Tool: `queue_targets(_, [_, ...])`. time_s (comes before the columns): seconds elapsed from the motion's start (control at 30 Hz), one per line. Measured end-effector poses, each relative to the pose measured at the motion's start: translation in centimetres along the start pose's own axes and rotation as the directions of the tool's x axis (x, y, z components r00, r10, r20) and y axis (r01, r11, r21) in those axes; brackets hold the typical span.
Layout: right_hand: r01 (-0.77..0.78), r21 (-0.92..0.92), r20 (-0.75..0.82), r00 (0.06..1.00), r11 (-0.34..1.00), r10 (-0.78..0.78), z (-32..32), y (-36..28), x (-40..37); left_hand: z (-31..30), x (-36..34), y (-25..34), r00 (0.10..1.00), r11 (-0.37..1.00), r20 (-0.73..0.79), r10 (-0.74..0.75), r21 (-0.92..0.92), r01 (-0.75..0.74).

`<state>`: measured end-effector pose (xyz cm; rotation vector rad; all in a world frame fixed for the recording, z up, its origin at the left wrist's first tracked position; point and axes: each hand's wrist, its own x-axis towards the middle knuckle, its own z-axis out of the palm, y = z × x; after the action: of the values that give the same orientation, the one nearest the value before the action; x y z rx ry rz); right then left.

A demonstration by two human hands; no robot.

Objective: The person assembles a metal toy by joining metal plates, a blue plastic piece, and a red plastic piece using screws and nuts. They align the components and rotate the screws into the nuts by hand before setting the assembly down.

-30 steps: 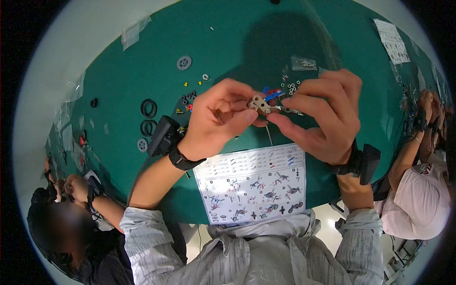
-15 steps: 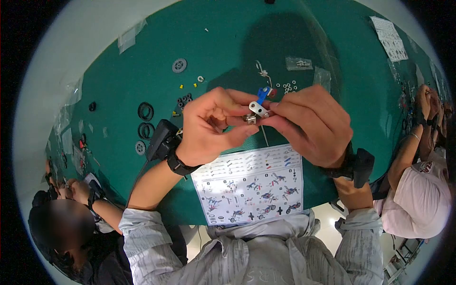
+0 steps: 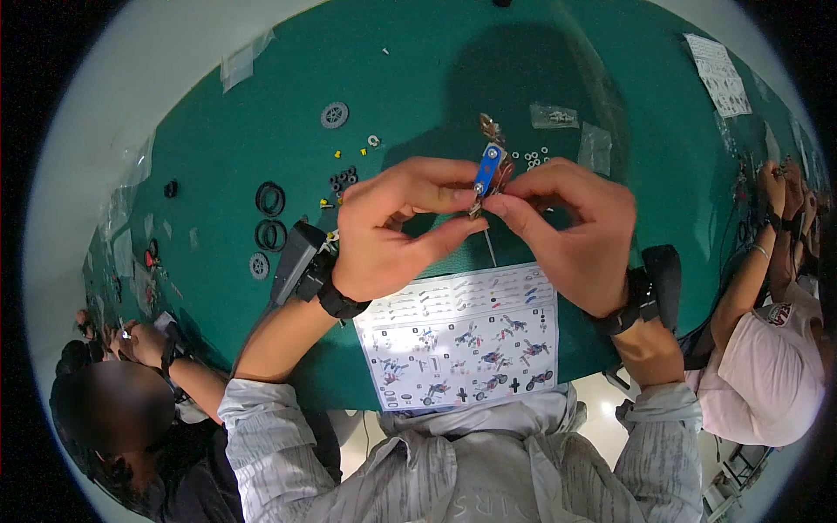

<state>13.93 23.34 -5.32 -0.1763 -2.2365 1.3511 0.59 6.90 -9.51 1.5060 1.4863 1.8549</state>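
A small assembly [image 3: 488, 168] of a blue strip with two screws and several metal parts is held upright between both hands over the green table. My left hand [image 3: 397, 218] pinches its lower end between thumb and fingers. From the other side my right hand [image 3: 575, 222] grips the same piece near its bottom, with the fingertips close to the left ones. The exact contact points are partly hidden by the fingers. Below the hands, a thin metal rod [image 3: 491, 247] lies just above the printed instruction sheet [image 3: 458, 340].
Black tires [image 3: 269, 200], a grey wheel [image 3: 334, 115], small yellow parts and dark nuts lie left. White rings [image 3: 534, 159] and plastic bags [image 3: 554, 116] are behind the right hand. Co-workers sit at both sides; a co-worker's hands [image 3: 139, 343] show at lower left.
The assembly has turned so that its blue strip faces the camera, and the white perforated piece no longer shows. My right hand has shifted slightly left and its fingers have changed position.
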Motion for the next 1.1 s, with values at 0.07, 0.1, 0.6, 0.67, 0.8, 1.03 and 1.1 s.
queue_targets(0.07, [-0.169,0.135,0.024,0.986,0.976,0.168,0.2,0.1,-0.2,0.1,0.0,0.6,0.992,0.988,-0.029,-0.125,-0.097,0.122])
queue_targets(0.1, [-0.252,0.199,0.045,0.968,0.947,0.248,0.2,0.2,-0.3,0.2,0.0,0.8,0.981,0.973,-0.040,-0.188,-0.147,0.180])
queue_targets(0.6, [0.372,-0.239,0.080,0.928,0.897,-0.364,-1.1,0.9,1.1,-0.4,0.2,0.3,0.919,0.864,0.025,-0.393,-0.331,0.379])
queue_targets(0.67, [0.340,-0.235,0.049,0.940,0.911,-0.338,-1.1,0.8,1.1,-0.1,0.4,0.4,0.944,0.868,0.015,-0.331,-0.386,0.311])
queue_targets(0.8, [0.345,-0.227,0.080,0.939,0.911,-0.336,-1.1,0.7,1.1,0.4,0.3,0.0,0.962,0.877,-0.031,-0.273,-0.419,0.235])
queue_targets(1.03, [0.404,-0.205,0.106,0.915,0.892,-0.390,-1.0,1.1,1.1,-0.1,0.1,-0.1,0.964,0.922,-0.032,-0.266,-0.301,0.244])
queue_targets(1.1, [0.416,-0.206,0.112,0.909,0.886,-0.401,-1.0,1.0,1.0,-0.2,0.0,-0.1,0.971,0.940,-0.034,-0.237,-0.261,0.220])
